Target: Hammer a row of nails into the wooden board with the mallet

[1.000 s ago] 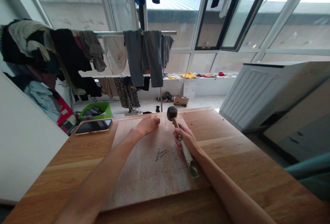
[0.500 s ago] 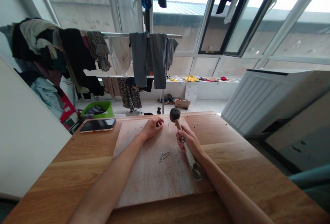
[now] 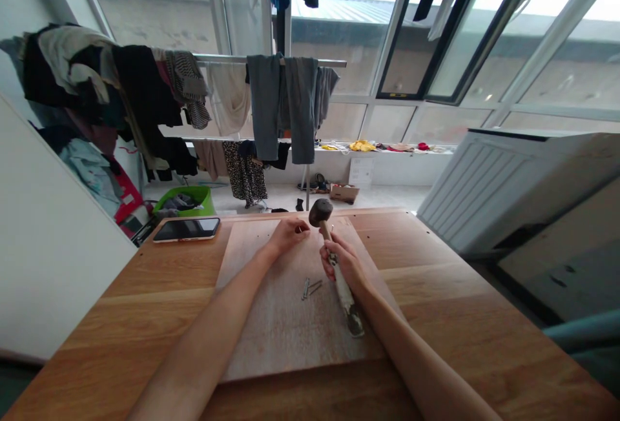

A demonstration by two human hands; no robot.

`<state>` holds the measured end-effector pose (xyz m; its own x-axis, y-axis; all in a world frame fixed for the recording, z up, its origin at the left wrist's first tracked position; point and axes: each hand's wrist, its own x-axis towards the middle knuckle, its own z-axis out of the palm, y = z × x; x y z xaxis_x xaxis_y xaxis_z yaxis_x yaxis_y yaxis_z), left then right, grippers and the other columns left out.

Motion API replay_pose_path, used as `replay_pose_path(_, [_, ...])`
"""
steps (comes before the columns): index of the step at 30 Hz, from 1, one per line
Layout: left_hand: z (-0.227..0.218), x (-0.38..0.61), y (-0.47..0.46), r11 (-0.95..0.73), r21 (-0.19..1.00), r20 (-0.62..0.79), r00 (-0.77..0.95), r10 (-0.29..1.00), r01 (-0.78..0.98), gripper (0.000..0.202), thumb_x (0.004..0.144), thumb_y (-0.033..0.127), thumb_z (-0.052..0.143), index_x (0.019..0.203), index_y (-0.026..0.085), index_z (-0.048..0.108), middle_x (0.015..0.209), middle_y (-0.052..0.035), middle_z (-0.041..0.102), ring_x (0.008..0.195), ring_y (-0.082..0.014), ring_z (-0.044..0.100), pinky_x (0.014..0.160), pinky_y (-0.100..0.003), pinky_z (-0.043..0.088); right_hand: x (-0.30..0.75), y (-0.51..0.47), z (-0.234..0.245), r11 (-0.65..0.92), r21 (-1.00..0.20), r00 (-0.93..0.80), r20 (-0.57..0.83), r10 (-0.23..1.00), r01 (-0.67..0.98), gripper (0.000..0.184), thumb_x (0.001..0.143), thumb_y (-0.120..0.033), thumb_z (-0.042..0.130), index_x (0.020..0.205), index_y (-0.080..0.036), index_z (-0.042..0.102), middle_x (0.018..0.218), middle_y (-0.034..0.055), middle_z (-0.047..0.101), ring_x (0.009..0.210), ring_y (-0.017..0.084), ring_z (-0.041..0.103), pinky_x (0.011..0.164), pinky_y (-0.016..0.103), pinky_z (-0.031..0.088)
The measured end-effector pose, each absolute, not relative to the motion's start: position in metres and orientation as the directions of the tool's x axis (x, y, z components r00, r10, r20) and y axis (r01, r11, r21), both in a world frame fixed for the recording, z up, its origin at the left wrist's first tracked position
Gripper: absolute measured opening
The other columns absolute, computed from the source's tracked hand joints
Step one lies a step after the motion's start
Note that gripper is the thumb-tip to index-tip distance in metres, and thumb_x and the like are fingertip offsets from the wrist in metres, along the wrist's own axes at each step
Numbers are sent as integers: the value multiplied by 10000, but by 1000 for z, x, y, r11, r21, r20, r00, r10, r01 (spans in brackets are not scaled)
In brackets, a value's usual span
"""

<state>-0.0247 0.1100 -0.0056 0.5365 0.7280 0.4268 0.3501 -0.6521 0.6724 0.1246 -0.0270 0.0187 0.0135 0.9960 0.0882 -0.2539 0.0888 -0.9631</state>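
Observation:
My right hand (image 3: 343, 266) is wrapped round the pale wooden handle of a mallet (image 3: 321, 213) with a dark round head, which is raised above the far part of a pale wooden board (image 3: 271, 330). My left hand (image 3: 289, 234) rests on the board just left of the mallet head, its fingers pinched together on something small that I cannot make out. A few loose nails (image 3: 310, 288) lie on the board between my forearms.
The board lies on a wooden table (image 3: 484, 330). A phone (image 3: 186, 229) lies face up at the table's far left. Beyond stand a laundry rack with clothes (image 3: 271, 104), a green basket (image 3: 186, 199), and a white radiator panel (image 3: 484, 182) to the right.
The mallet head has shifted left and closer to my left hand's fingertips. My left hand stays pinched at the same spot on the board.

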Motion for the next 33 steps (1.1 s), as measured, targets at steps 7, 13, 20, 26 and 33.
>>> replay_pose_path(7, [-10, -24, 114, -663, 685, 452, 537, 712, 303, 105, 761, 118, 662, 806, 147, 752, 685, 3, 647, 619, -99, 517, 600, -205, 397, 121, -30, 23, 76, -980, 16, 75, 997, -183, 247, 810, -421, 599, 926, -205, 573, 647, -64, 580, 313, 62, 435, 263, 194, 346])
replay_pose_path(13, [-8, -24, 114, -637, 718, 429, 541, 723, 282, 140, 736, 104, 654, 811, 143, 766, 712, -6, 652, 639, -107, 540, 597, -202, 406, 120, -33, 30, 91, -992, 19, 90, 996, -87, 281, 793, -427, 573, 909, -176, 622, 605, -38, 611, 278, 67, 412, 262, 205, 324])
replay_pose_path(20, [-6, -25, 113, -619, 728, 413, 531, 739, 295, 109, 744, 156, 668, 787, 150, 768, 720, -15, 649, 650, -114, 545, 615, -211, 419, 120, -34, 30, 88, -996, 28, 87, 996, -36, 252, 794, -423, 563, 854, -183, 612, 535, -50, 576, 275, 83, 415, 272, 211, 328])
replay_pose_path(26, [-6, -25, 114, -656, 692, 435, 551, 712, 302, 103, 748, 146, 660, 791, 151, 753, 700, -4, 636, 629, -109, 523, 603, -212, 401, 121, -35, 30, 94, -995, 22, 94, 995, -18, 239, 804, -434, 550, 793, -198, 586, 416, -83, 472, 267, 93, 395, 281, 206, 318])
replay_pose_path(33, [-10, -25, 116, -691, 680, 497, 539, 680, 244, 70, 744, 147, 650, 761, 138, 718, 667, 10, 590, 611, -101, 485, 574, -202, 369, 120, -36, 32, 90, -996, 19, 90, 996, -13, 233, 801, -429, 559, 804, -196, 581, 481, -71, 524, 282, 85, 412, 291, 207, 324])
